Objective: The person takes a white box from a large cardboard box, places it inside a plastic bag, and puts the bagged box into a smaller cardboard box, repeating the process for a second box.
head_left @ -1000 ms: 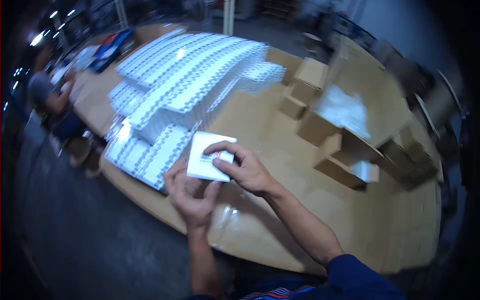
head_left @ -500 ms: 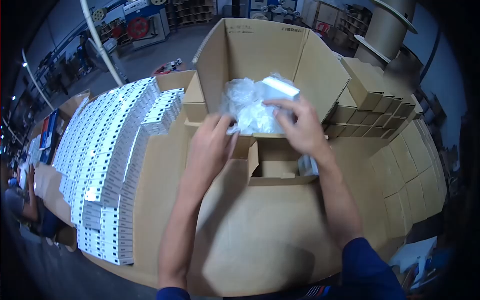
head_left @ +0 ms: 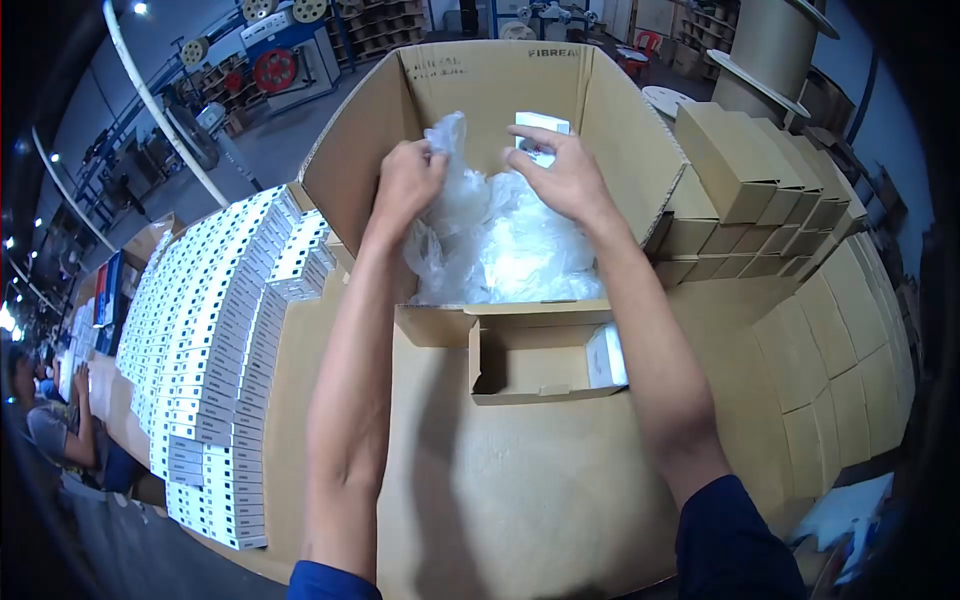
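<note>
My left hand (head_left: 411, 180) pinches a clear plastic bag (head_left: 450, 140) above the left part of a big open cardboard box (head_left: 350, 140). Crumpled clear plastic bags (head_left: 530, 245) fill the bottom of that box. Over its right part is my right hand (head_left: 565, 172), thumb and fingers apart, beside a white box (head_left: 543, 124) that stands behind the fingers; whether they touch it is unclear. In front of the big box lies a small open carton (head_left: 530, 395) with one white item (head_left: 605, 357) at its right end.
Stacked white boxes (head_left: 215, 330) with dark squares rise on the left. Brown cartons (head_left: 735, 170) are piled at the right. A person (head_left: 65, 430) sits at the far left. Large spools (head_left: 765, 60) and machines (head_left: 285, 60) stand at the back.
My left hand has moved up and left, lifting a plastic bag. My right hand has moved up and left; the white box now stands more upright behind it. The view has shifted.
</note>
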`<state>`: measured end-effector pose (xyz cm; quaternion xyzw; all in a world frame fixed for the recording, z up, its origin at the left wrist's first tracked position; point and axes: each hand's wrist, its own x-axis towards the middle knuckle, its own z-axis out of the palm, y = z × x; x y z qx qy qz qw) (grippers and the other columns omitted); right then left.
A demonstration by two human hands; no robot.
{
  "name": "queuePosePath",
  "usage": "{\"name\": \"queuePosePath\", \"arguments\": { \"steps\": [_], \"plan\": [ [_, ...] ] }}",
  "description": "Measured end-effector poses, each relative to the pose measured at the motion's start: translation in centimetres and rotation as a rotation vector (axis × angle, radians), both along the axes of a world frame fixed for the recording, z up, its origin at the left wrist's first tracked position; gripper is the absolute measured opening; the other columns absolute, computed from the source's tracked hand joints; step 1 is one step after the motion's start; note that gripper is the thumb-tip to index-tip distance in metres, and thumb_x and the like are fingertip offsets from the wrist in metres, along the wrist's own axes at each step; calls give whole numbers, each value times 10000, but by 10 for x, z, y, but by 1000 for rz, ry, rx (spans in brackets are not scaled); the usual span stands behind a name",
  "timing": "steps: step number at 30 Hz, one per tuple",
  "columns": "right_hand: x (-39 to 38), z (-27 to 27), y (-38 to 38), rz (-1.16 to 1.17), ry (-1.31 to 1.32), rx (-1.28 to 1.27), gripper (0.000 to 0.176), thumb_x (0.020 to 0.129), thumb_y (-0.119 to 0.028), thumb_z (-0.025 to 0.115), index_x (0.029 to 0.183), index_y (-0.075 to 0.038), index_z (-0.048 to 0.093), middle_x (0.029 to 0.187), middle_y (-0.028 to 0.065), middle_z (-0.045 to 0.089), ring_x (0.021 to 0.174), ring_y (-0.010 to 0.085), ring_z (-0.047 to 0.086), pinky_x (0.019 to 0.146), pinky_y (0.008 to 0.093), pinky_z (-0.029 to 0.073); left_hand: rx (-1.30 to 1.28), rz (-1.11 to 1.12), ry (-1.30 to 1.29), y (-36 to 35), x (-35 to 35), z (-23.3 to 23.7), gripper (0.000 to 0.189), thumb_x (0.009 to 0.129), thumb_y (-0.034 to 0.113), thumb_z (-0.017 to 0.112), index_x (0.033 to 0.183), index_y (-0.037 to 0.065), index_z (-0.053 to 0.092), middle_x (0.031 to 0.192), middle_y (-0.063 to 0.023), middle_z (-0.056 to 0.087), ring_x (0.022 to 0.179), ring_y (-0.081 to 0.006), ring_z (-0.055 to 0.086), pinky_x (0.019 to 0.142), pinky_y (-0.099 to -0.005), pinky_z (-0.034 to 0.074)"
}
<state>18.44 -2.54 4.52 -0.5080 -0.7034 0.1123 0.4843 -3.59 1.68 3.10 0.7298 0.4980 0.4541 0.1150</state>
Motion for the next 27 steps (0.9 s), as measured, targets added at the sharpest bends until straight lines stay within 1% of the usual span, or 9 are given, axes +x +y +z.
{"name": "queuePosePath", "arguments": {
  "steps": [2,4,9,12,14,18,20,24,27],
  "plan": [
    [-1,-2,-7,25,113,-64,659,804,-463,829,1268,-10,712,1209,261,694,1137,376,667,1033,421,505,-273,-168,-493,-15,-7,3,259,994,191,616,931,-41,712,731,-95,680,644,-164,641,641,-323,529],
    [-7,0,-31,126,273,-197,765,767,-522,868,1268,32,700,1180,253,707,1142,346,671,1024,410,508,-318,-281,-618,-56,-10,8,184,1024,165,611,1043,-8,671,821,5,610,736,-66,556,662,-254,483],
    [-31,-5,-118,318,496,-275,344,910,-276,811,980,56,757,813,66,691,812,113,604,754,314,511,-215,-299,-787,-176,12,-11,195,1034,106,607,1191,-8,605,976,-6,644,872,-58,576,788,-238,484],
    [-31,-20,-160,306,581,-167,295,934,-253,780,917,41,761,772,71,678,790,122,573,733,313,478,-237,-249,-1186,-244,13,-26,237,1079,155,560,1241,-18,557,1066,-49,642,908,-96,602,838,-276,524],
    [-23,-28,-188,267,450,-174,266,958,-239,751,880,15,751,826,76,644,799,141,544,730,327,463,-229,-359,-1181,-278,-3,-66,256,1100,151,509,1280,-29,526,1133,-82,621,950,-125,610,876,-300,537],
    [-21,-41,-249,200,184,-63,298,956,-259,761,849,15,718,989,118,592,818,192,536,725,357,457,-37,-70,-854,-334,-3,-66,404,988,154,694,1301,-34,521,1178,-126,604,990,-163,616,905,-319,531],
    [-23,-47,-272,218,135,-43,307,949,-261,767,849,24,712,978,139,586,806,222,545,727,354,460,-206,-56,-623,-353,2,-62,492,882,93,816,1281,-37,560,1083,-98,671,931,-126,630,844,-275,530],
    [-28,-56,-299,239,176,-73,306,934,-257,764,809,20,731,963,197,646,896,337,647,804,406,508,-312,-2,-702,-372,23,-77,198,1029,144,648,1134,-12,587,683,15,618,589,-28,510,536,-207,389],
    [-13,-79,-305,174,637,-421,385,990,-317,721,835,34,752,957,112,670,1003,194,604,853,363,495,-254,24,-822,-389,37,-79,182,1096,182,513,1010,23,534,677,23,568,560,-17,419,504,-212,330]
  ]
}}
